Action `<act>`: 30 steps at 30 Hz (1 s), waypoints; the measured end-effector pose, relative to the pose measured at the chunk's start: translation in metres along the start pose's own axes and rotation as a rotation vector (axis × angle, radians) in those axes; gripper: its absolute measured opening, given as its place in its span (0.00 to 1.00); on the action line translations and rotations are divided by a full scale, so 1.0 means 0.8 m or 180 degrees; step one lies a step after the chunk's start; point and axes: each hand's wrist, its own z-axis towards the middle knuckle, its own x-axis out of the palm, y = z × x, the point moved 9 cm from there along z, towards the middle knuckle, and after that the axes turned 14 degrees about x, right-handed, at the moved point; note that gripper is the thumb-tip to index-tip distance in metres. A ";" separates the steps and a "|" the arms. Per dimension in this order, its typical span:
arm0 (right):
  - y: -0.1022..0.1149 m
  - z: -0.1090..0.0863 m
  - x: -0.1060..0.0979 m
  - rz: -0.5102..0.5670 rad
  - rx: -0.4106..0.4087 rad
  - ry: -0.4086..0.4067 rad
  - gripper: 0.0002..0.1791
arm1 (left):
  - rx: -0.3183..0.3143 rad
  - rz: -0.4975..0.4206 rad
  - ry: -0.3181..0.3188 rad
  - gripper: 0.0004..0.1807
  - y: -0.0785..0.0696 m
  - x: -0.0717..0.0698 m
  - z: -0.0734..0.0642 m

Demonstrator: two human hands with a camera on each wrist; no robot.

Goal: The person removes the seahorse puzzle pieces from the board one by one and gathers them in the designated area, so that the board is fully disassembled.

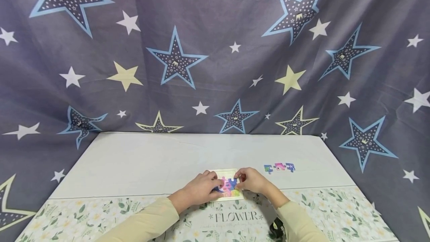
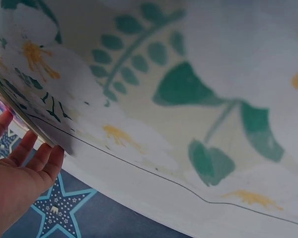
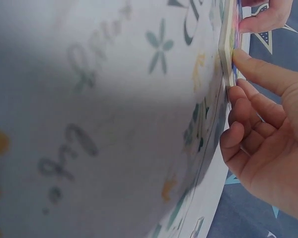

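A small jigsaw tray (image 1: 237, 197) with a pale frame lies on the table, partly filled with pink, blue and yellow-green pieces (image 1: 227, 186). My left hand (image 1: 200, 189) grips its left side, with bent fingertips (image 2: 53, 154) along the edge and a fingertip over the pieces. At the tray's right side my right hand (image 1: 252, 180) pinches a blue puzzle piece (image 1: 232, 183) between thumb and index finger. In the right wrist view the thumb (image 3: 256, 67) presses down beside the tray rim (image 3: 226, 49), while the other fingers curl underneath. My hands cover parts of the tray.
Several loose puzzle pieces lie to the right of the tray, among them a pink one (image 1: 279, 166) and a blue one (image 1: 290, 167). The white table cover (image 1: 151, 163) has a floral front band (image 1: 339, 212). A star-patterned curtain (image 1: 208, 96) hangs behind and at the sides.
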 end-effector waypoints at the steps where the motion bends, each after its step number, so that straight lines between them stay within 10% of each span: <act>1: 0.000 -0.001 0.000 0.0000 0.0010 0.0000 0.13 | 0.0007 0.0012 -0.0009 0.24 -0.001 -0.001 0.000; 30: 0.005 0.001 -0.003 -0.0035 -0.0088 -0.0032 0.12 | -0.0041 0.0004 0.0051 0.24 -0.001 -0.001 0.000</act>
